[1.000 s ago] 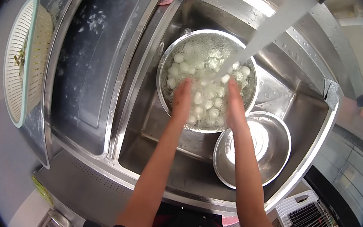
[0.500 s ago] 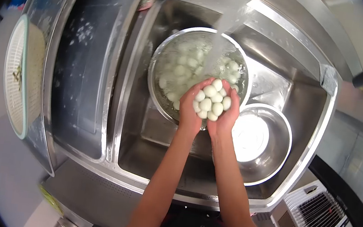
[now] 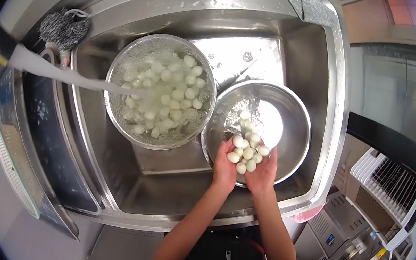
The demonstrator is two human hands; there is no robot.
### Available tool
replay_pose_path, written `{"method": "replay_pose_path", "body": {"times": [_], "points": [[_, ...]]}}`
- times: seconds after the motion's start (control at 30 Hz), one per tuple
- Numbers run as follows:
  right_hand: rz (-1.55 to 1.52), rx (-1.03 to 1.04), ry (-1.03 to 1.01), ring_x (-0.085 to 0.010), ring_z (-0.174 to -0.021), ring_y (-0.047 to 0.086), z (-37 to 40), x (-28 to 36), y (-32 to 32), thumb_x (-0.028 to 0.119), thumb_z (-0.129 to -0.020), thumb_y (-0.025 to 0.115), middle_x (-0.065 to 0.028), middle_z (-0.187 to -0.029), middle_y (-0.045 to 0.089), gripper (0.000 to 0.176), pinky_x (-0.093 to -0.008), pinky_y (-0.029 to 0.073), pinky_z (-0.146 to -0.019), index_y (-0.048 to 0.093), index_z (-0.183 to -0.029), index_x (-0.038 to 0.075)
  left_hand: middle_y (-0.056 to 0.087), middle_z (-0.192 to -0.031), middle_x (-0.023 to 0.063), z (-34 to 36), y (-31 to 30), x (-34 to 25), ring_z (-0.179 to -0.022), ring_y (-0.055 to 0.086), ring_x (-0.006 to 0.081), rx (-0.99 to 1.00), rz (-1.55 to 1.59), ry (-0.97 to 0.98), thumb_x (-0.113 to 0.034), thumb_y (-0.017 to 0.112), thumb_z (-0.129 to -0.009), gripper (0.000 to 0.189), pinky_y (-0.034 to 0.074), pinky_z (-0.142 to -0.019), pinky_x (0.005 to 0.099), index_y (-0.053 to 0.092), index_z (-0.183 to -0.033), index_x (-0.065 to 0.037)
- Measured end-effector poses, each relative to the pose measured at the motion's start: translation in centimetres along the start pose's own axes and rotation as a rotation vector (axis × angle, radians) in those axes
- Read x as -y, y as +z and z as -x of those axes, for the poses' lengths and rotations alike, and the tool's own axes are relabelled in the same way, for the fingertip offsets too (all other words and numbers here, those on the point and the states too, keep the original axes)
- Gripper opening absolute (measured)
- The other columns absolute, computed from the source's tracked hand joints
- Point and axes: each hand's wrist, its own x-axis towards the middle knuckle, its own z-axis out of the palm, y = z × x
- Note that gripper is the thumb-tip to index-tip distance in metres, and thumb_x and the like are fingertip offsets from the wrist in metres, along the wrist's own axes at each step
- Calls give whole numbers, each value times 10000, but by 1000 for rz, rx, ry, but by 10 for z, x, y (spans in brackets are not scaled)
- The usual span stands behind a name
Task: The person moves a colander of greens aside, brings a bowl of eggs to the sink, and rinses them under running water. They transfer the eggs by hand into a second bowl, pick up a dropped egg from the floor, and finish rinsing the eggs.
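Observation:
My left hand [image 3: 225, 170] and my right hand [image 3: 263, 176] are cupped together, cradling a heap of small white peeled quail eggs [image 3: 248, 153]. They are over the near part of a steel bowl [image 3: 298, 136] on the right side of the sink. At the far edge of my hands some eggs extend down toward the inside of this bowl. To the left, a second steel bowl [image 3: 109, 108] is full of bubbly water with many quail eggs [image 3: 177, 95] in it. A water stream [image 3: 96, 84] pours into that bowl.
Both bowls stand in a steel sink [image 3: 179, 195]. On the left are a dark tray [image 3: 45, 125], a pale strainer basket [image 3: 16, 171] and a dark scrubber [image 3: 64, 29]. A grey cloth [image 3: 311, 6] hangs over the sink's far right corner. A white slatted unit [image 3: 385, 185] stands at the right.
My cupped hands have moved right with the quail eggs, from over the water-filled bowl to the other bowl. Some eggs now spill off the far side. The view has shifted right.

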Motion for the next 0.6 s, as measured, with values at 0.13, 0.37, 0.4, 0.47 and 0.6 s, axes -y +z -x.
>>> {"method": "replay_pose_path", "body": {"times": [0.13, 0.37, 0.4, 0.47, 0.6], "points": [[-2, -41, 1, -239, -1089, 372, 2, -5, 0, 453, -848, 291, -104, -1165, 401, 559, -362, 272, -930, 288, -1218, 34, 415, -1163, 126, 2, -4, -5, -1070, 395, 226, -17, -77, -24, -386, 238, -869, 521, 283, -929, 339, 345, -1175, 23], [37, -159, 56, -226, -1133, 321, 18, -19, 33, 417, -841, 363, -100, -1238, 315, 523, -370, 257, -936, 263, -1234, 88, 385, -1207, 146, 31, -5, -52, -1119, 372, 250, 83, -446, 206, -359, 284, -873, 501, 263, -960, 348, 329, -1191, 25], [32, -163, 52, -226, -1133, 321, 17, -26, 37, 417, -841, 363, -100, -1238, 315, 523, -370, 257, -936, 263, -1234, 88, 404, -1191, 143, 39, -2, -67, -1100, 395, 248, 39, -509, 272, -332, 312, -874, 471, 280, -948, 347, 345, -1181, 24], [562, 156, -253, -241, -1213, 214, 15, -43, 47, 351, -844, 392, -115, -1299, 237, 507, -371, 195, -971, 256, -1244, 70, 441, -1157, 129, 41, -13, -102, -1079, 421, 209, 35, -585, 465, -279, 392, -861, 410, 322, -903, 340, 394, -1153, 9], [1205, 600, -749, -318, -1205, 217, -2, -70, 107, 202, -793, 485, -186, -1268, 269, 406, -399, 211, -963, 397, -1142, 15, 452, -1142, 120, 30, -44, -166, -1076, 418, 205, -192, -681, 754, -264, 405, -854, 393, 313, -899, 329, 407, -1153, -9]]}}
